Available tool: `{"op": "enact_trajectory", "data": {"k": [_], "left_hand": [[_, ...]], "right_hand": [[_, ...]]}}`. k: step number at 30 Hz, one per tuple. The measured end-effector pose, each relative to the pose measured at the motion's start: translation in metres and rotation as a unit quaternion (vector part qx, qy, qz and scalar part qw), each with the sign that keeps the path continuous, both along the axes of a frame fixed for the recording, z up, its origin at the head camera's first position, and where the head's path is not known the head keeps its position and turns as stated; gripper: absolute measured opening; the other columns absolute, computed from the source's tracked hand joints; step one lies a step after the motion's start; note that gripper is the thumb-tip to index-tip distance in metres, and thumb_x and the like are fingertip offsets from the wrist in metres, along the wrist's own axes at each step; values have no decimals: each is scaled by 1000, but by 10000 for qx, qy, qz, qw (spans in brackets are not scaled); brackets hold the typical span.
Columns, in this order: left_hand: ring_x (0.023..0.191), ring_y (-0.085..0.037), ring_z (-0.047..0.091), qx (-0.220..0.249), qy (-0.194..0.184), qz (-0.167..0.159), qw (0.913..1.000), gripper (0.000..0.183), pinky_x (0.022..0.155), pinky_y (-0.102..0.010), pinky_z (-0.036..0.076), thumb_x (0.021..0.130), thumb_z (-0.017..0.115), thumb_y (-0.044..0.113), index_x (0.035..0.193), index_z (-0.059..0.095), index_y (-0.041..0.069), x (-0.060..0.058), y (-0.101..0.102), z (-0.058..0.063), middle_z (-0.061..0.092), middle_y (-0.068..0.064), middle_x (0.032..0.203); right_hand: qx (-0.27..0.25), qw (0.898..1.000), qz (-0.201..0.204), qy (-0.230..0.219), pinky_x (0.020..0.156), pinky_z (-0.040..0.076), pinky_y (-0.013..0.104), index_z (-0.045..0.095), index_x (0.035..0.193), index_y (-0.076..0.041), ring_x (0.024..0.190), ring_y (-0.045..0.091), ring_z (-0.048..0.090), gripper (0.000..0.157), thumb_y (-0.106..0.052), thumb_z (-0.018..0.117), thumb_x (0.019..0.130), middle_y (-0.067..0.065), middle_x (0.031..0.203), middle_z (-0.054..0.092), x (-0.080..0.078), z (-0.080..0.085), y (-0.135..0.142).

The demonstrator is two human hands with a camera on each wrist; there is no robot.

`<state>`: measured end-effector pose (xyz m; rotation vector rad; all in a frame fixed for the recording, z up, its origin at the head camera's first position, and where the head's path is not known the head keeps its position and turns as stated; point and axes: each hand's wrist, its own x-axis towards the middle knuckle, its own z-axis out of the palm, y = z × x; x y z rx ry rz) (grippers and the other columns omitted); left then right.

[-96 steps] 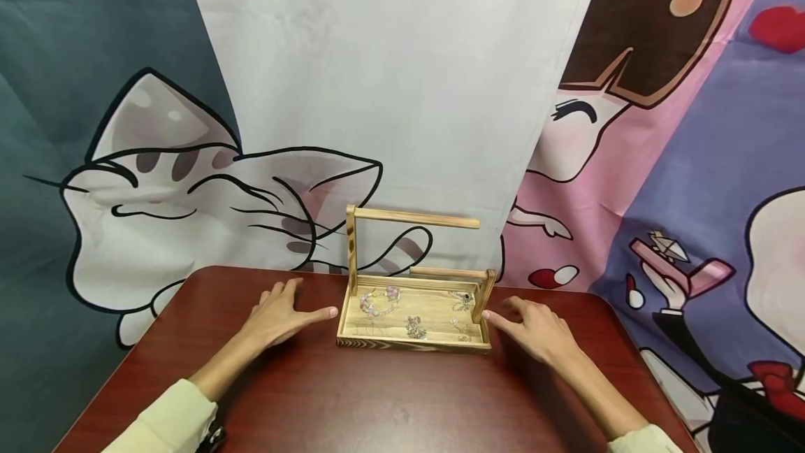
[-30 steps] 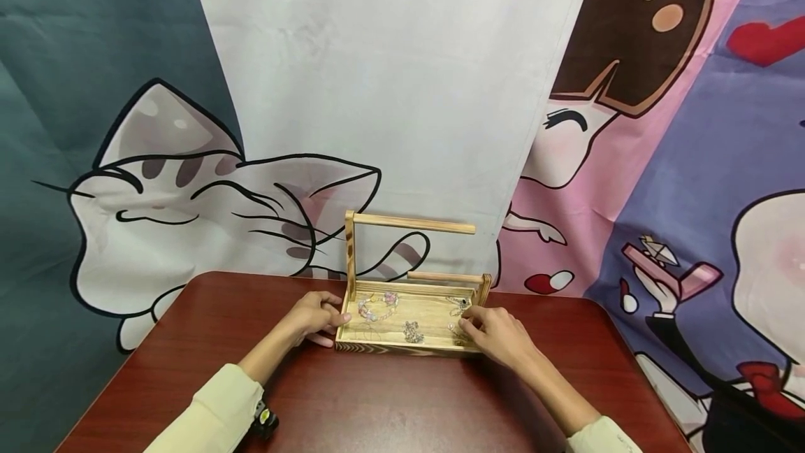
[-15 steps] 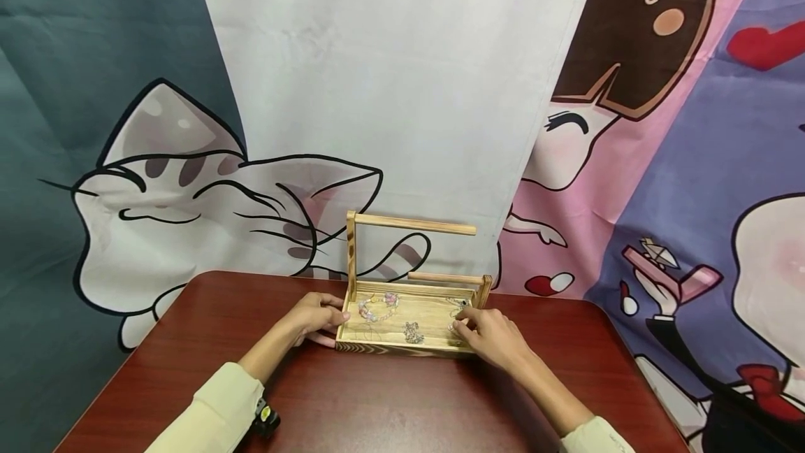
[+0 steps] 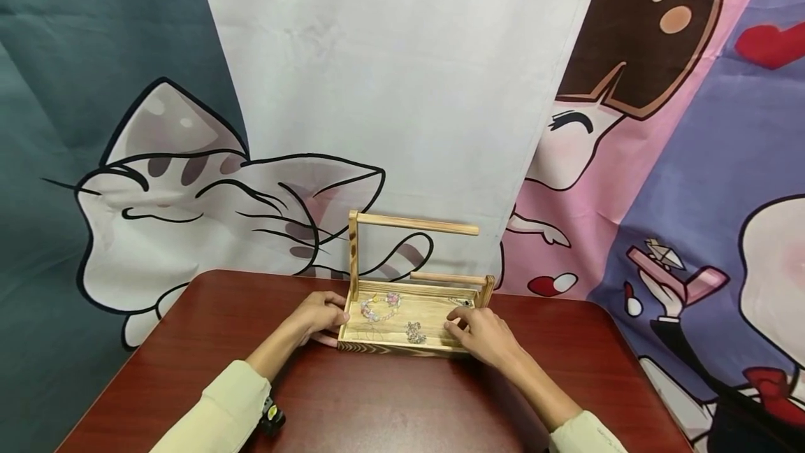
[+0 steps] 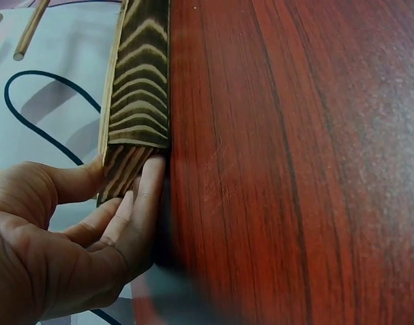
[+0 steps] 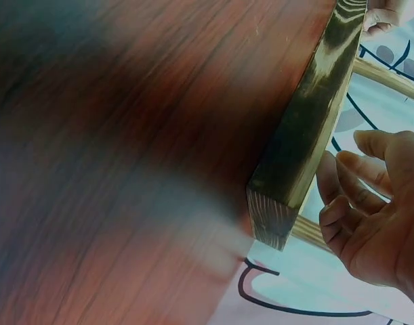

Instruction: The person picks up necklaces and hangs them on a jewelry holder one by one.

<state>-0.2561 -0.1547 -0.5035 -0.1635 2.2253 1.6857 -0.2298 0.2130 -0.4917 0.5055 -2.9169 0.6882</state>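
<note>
A wooden tray with upright bars stands on the table, low in the head view. My left hand grips its left end; in the left wrist view the thumb lies on the rim, with fingers against the end and underside. My right hand reaches over the right part, its fingertips inside. In the right wrist view its thumb stands apart from loosely bent fingers, some tips hidden by the tray wall. Inside lie a pastel beaded bracelet, a silvery sparkling cluster and a silvery piece. Something small under the right hand is hidden.
A reddish-brown table carries the tray. Above the tray run a high wooden bar and a lower one. Close behind hangs a printed cloth with cartoon figures.
Both hands came in from beside the tray: the left took hold of its left end, the right moved over the inside. Lately the right fingertips shifted slightly left, covering small jewellery at the right.
</note>
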Motion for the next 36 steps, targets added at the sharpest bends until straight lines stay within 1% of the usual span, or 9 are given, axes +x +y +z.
{"op": "enact_trajectory", "data": {"k": [4, 7, 15, 19, 26, 32, 34, 35, 36], "left_hand": [[90, -27, 79, -90, -56, 57, 9999, 45, 68, -45, 74, 101, 71, 1, 144, 62, -5, -1, 4, 1, 76, -21, 111], [91, -28, 77, -147, -96, 8, 9998, 44, 67, -44, 74, 100, 71, 0, 143, 61, -5, -3, 7, 2, 74, -21, 110], [89, -28, 77, -239, -246, -145, 9993, 42, 66, -44, 73, 101, 69, -2, 141, 57, -4, -4, 7, 3, 73, -22, 107], [89, -28, 76, -252, -244, -182, 9992, 42, 68, -46, 74, 101, 69, -2, 141, 56, -4, -4, 6, 6, 72, -23, 107], [86, -27, 74, -280, -279, -155, 9991, 43, 67, -46, 74, 100, 68, -3, 141, 55, -4, -5, 6, 8, 70, -21, 103], [86, -27, 74, -225, -339, -140, 9991, 41, 68, -47, 74, 100, 68, -3, 139, 54, -3, -6, 7, 7, 70, -20, 102], [86, -27, 73, -209, -348, -128, 9991, 40, 69, -48, 74, 100, 67, -4, 138, 54, -3, -6, 6, 7, 70, -19, 102], [86, -27, 73, -207, -345, -124, 9991, 40, 69, -48, 74, 100, 67, -4, 138, 54, -3, -6, 6, 7, 69, -19, 102], [86, -27, 73, -205, -350, -113, 9991, 40, 69, -48, 74, 100, 67, -4, 138, 54, -3, -6, 5, 7, 69, -19, 102]], "right_hand": [[-33, 9999, 25, -151, 72, 64, 42, 84, 112, -17, 79, 10, 76, 16, -29, 82, 103, -7, 83, 81, -3, -3, -4], [-71, 9997, 78, -210, 73, 65, 43, 84, 114, -15, 80, 11, 77, 18, -29, 83, 102, -5, 84, 82, -4, -6, -7], [-152, 9989, 380, -208, 66, 59, 32, 85, 110, -16, 77, 7, 72, 13, -27, 82, 101, -5, 82, 81, -10, -14, -20], [-175, 9985, 465, -224, 64, 57, 30, 86, 110, -15, 78, 9, 71, 14, -26, 83, 100, -5, 82, 80, -16, -16, -28], [-179, 9979, 593, -193, 65, 56, 27, 87, 108, -16, 76, 6, 69, 12, -25, 84, 101, -4, 83, 81, -26, -20, -39], [-61, 9971, 759, -74, 66, 57, 32, 88, 110, -12, 76, 9, 68, 14, -20, 81, 101, 0, 84, 81, -33, -25, -45], [-50, 9966, 817, 44, 66, 59, 36, 88, 110, -12, 76, 10, 68, 14, -19, 80, 101, 1, 86, 81, -35, -25, -46], [-32, 9956, 905, 221, 65, 58, 38, 88, 110, -13, 76, 10, 67, 15, -21, 77, 103, 0, 87, 81, -39, -31, -44], [-14, 9953, 930, 273, 67, 60, 40, 88, 109, -13, 77, 11, 68, 15, -21, 77, 103, 1, 89, 82, -39, -31, -45]]}}
